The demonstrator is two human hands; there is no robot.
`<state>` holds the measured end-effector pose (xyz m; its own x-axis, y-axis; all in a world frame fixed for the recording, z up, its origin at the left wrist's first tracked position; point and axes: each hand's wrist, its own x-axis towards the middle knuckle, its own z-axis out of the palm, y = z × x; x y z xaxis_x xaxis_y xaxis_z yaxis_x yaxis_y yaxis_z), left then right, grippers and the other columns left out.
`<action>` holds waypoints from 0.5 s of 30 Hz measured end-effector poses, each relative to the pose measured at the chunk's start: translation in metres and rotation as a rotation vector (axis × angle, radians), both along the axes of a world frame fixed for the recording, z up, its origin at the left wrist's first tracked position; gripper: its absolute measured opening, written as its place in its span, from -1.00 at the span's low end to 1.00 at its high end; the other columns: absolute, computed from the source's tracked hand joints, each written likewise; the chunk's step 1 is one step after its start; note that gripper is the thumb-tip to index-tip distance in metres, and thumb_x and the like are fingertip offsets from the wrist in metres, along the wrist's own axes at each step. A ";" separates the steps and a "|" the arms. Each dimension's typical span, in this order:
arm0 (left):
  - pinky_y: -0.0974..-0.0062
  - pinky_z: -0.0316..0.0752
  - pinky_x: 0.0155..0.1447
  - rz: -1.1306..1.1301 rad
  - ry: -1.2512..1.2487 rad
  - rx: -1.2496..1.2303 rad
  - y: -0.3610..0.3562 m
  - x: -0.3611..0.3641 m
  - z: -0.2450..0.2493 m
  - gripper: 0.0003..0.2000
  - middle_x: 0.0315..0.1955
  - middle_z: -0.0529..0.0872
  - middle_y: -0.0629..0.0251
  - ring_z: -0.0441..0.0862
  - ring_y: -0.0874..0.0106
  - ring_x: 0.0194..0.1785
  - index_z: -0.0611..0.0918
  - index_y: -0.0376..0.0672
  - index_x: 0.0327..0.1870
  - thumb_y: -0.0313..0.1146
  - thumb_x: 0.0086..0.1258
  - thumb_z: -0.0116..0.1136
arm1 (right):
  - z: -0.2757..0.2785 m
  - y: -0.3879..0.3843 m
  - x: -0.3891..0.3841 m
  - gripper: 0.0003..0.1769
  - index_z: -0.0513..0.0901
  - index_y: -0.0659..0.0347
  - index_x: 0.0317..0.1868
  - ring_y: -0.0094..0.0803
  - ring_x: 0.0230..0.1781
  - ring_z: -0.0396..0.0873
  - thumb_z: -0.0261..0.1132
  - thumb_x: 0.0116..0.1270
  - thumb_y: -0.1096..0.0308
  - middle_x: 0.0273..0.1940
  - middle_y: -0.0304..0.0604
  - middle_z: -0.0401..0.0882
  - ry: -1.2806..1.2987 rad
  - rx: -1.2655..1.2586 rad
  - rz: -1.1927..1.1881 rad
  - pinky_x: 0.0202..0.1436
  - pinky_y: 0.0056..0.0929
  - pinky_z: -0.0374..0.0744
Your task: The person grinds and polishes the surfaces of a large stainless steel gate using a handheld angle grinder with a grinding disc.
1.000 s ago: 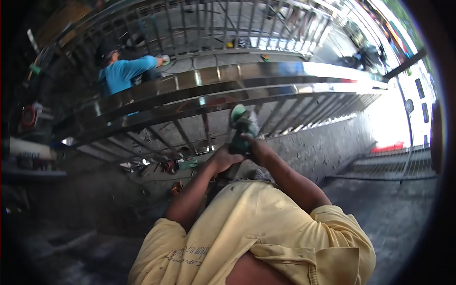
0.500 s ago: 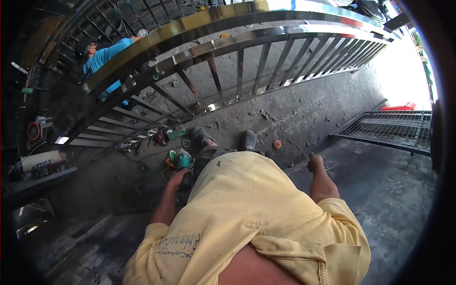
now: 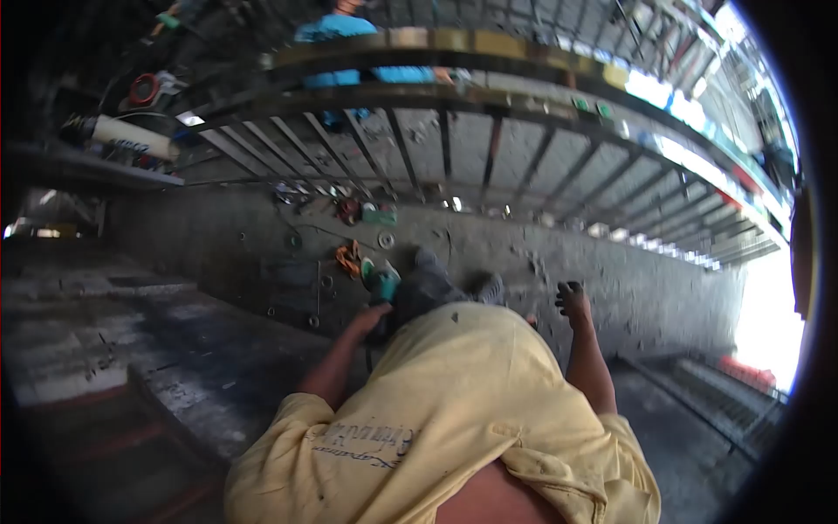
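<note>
My left hand [image 3: 374, 318] is wrapped round the dark body of a green angle grinder [image 3: 381, 281], low by my left leg. The grinder's pale disc end points away from me, beside an orange coiled cord [image 3: 348, 259] on the floor. Out to my right, my right hand [image 3: 572, 299] hangs above the floor with its fingers apart and nothing in them. Beyond my feet stands a long metal railing [image 3: 445, 144] with many upright bars.
A co-worker in a blue shirt [image 3: 336, 28] is behind the railing. A green box [image 3: 379, 213] and small round parts lie near its foot. A white cylinder [image 3: 131, 137] rests at the left; a metal grate [image 3: 716, 393] is at the right.
The view has swung round, shifting the railing, co-worker and floor items to the right. My right hand's fingers are now more spread. The grinder remains in my left hand.
</note>
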<state>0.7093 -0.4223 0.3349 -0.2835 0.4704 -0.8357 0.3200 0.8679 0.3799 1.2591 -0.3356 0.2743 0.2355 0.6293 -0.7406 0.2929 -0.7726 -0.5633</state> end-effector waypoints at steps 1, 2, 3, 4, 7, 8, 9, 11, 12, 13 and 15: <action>0.34 0.57 0.05 -0.046 0.075 0.038 -0.009 -0.002 -0.022 -0.36 -0.13 0.79 0.16 0.72 0.35 -0.13 0.70 -0.37 0.10 0.13 0.33 0.32 | 0.012 0.021 -0.006 -0.42 0.51 0.19 0.30 -0.35 -0.34 0.72 0.30 0.45 -0.01 -0.15 -0.11 0.74 -0.008 0.064 0.033 -0.39 -0.34 0.58; 0.34 0.57 0.05 -0.034 0.015 0.019 -0.003 0.001 -0.015 -0.36 -0.13 0.79 0.16 0.72 0.35 -0.14 0.70 -0.36 0.11 0.13 0.32 0.33 | 0.021 0.034 -0.008 -0.42 0.51 0.19 0.31 -0.37 -0.33 0.72 0.30 0.45 0.00 -0.14 -0.12 0.74 -0.022 0.122 0.066 -0.39 -0.37 0.57; 0.34 0.58 0.04 -0.027 -0.050 -0.003 0.000 0.004 -0.009 -0.36 -0.14 0.79 0.15 0.72 0.35 -0.14 0.70 -0.34 0.11 0.14 0.31 0.34 | 0.027 0.044 -0.008 -0.42 0.50 0.19 0.32 -0.37 -0.33 0.73 0.30 0.45 0.00 -0.14 -0.12 0.74 0.006 0.131 0.071 -0.40 -0.38 0.58; 0.34 0.58 0.04 0.001 -0.104 0.000 -0.002 -0.001 -0.021 -0.37 -0.14 0.79 0.15 0.72 0.35 -0.14 0.70 -0.34 0.12 0.13 0.32 0.33 | 0.030 0.050 -0.006 -0.41 0.50 0.19 0.33 -0.37 -0.32 0.73 0.31 0.45 0.00 -0.14 -0.12 0.74 0.032 0.135 0.075 -0.40 -0.39 0.58; 0.32 0.57 0.08 0.124 -0.218 -0.032 -0.009 -0.011 -0.063 -0.37 -0.11 0.79 0.13 0.73 0.31 -0.11 0.70 -0.33 0.14 0.12 0.32 0.33 | 0.016 0.045 0.009 -0.38 0.48 0.28 0.30 -0.35 -0.39 0.71 0.31 0.45 0.00 -0.19 -0.09 0.72 -0.003 0.077 0.118 -0.45 -0.36 0.58; 0.29 0.57 0.10 0.196 -0.217 -0.065 -0.010 -0.010 -0.066 -0.36 -0.07 0.78 0.10 0.72 0.29 -0.07 0.70 -0.34 0.14 0.13 0.31 0.34 | 0.002 0.039 0.018 -0.39 0.48 0.30 0.28 -0.32 -0.46 0.69 0.32 0.44 0.00 -0.24 -0.06 0.70 -0.008 0.010 0.143 -0.51 -0.31 0.56; 0.27 0.56 0.13 0.263 -0.217 -0.099 -0.009 -0.012 -0.068 -0.34 -0.04 0.78 0.07 0.72 0.28 -0.04 0.70 -0.34 0.14 0.14 0.29 0.34 | -0.023 0.028 0.033 -0.42 0.53 0.32 0.21 -0.28 -0.52 0.66 0.32 0.43 0.00 -0.30 -0.04 0.69 -0.024 -0.038 0.168 -0.56 -0.27 0.54; 0.25 0.58 0.07 0.338 -0.261 -0.031 -0.009 -0.009 -0.060 -0.39 -0.06 0.78 0.08 0.73 0.27 -0.09 0.72 -0.30 0.12 0.12 0.31 0.32 | -0.042 0.003 0.051 -0.49 0.60 0.40 0.07 -0.26 -0.50 0.72 0.32 0.43 0.06 -0.38 -0.08 0.69 -0.047 -0.164 0.174 -0.56 -0.28 0.60; 0.23 0.60 0.03 0.361 -0.284 -0.004 -0.008 -0.007 -0.059 -0.41 -0.07 0.78 0.08 0.73 0.26 -0.12 0.72 -0.28 0.11 0.11 0.33 0.31 | -0.015 -0.004 0.043 -0.52 0.61 0.38 0.04 -0.23 -0.48 0.73 0.33 0.42 0.08 -0.37 -0.05 0.69 -0.091 -0.163 0.291 -0.53 -0.25 0.62; 0.23 0.60 0.06 0.405 -0.322 -0.081 -0.005 -0.009 -0.062 -0.42 -0.07 0.78 0.09 0.73 0.25 -0.11 0.72 -0.27 0.12 0.11 0.34 0.31 | 0.017 -0.009 0.030 -0.56 0.61 0.36 0.02 -0.21 -0.47 0.74 0.33 0.41 0.10 -0.35 -0.03 0.70 -0.138 -0.158 0.406 -0.50 -0.21 0.64; 0.21 0.60 0.10 0.472 -0.399 -0.253 -0.004 -0.014 -0.070 -0.44 -0.06 0.78 0.10 0.75 0.22 -0.10 0.71 -0.26 0.13 0.10 0.38 0.32 | 0.034 -0.023 0.027 -0.55 0.61 0.36 0.03 -0.21 -0.46 0.73 0.33 0.40 0.10 -0.33 -0.02 0.71 -0.128 -0.180 0.492 -0.47 -0.20 0.64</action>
<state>0.6948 -0.4268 0.2648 -0.0566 0.1472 -0.9875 -0.2391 0.9583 0.1566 1.2866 -0.3582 0.3086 0.0402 0.5542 -0.8314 0.7022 -0.6076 -0.3711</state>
